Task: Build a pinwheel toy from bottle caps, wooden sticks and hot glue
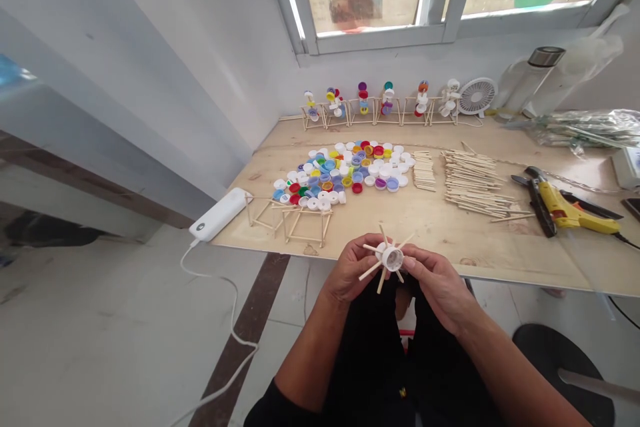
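Between my two hands, just in front of the table's near edge, is a small wheel made of a white bottle cap hub (393, 258) with several wooden sticks (370, 271) radiating from it. My left hand (351, 268) is closed on the wheel from the left, fingers partly behind it. From the other side my right hand (434, 275) pinches the cap's rim with thumb and fingers. Beyond the hands lies a pile of coloured and white bottle caps (345, 170). To its right are bundles of short sticks (424, 171) and longer sticks (473, 180).
A yellow glue gun (565, 208) and black-handled pliers (539, 203) lie at right. Stick frames (306, 227) stand near the front left edge beside a white power bank (220, 215). Finished cap wheels on frames (363, 107), a small fan (477, 97) and a bottle (543, 80) line the wall.
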Demonstrator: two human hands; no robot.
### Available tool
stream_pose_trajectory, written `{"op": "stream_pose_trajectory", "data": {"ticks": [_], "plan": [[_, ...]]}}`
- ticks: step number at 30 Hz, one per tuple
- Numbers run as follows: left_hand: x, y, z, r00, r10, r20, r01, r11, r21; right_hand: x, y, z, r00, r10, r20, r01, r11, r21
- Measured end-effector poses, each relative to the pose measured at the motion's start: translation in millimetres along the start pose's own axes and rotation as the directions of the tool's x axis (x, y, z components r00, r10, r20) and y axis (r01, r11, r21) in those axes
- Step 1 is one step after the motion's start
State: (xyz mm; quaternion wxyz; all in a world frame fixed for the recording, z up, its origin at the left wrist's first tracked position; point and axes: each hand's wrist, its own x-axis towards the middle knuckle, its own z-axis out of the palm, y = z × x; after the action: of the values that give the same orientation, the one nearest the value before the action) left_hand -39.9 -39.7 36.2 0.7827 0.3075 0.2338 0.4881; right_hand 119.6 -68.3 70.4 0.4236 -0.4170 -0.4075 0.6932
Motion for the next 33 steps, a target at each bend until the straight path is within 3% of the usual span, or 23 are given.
{"op": "stream_pose_trajectory", "data": {"ticks": [10,23,28,33], "plan": [[2,-4,-6.3,0.994,-0.02,0.103,0.017,0.999,0.029,2,3,-8,0.998,0.037,0.05,-0.04,0.997,0.069],[5,-6,-0.1,0.995,-0.039,0.094,0.037,0.999,0.013,2,12,-7,0.999,0.0,0.04,-0.007,0.984,0.179],[9,-4,3.5,0.999,-0.037,-0.018,0.037,0.999,0.006,6,11,-12,0.995,-0.025,-0.097,0.044,0.98,0.195],[10,-1,1.0,0.99,0.032,-0.136,-0.027,0.999,0.034,11,10,-21,0.954,-0.031,-0.299,0.069,0.991,0.116]]}}
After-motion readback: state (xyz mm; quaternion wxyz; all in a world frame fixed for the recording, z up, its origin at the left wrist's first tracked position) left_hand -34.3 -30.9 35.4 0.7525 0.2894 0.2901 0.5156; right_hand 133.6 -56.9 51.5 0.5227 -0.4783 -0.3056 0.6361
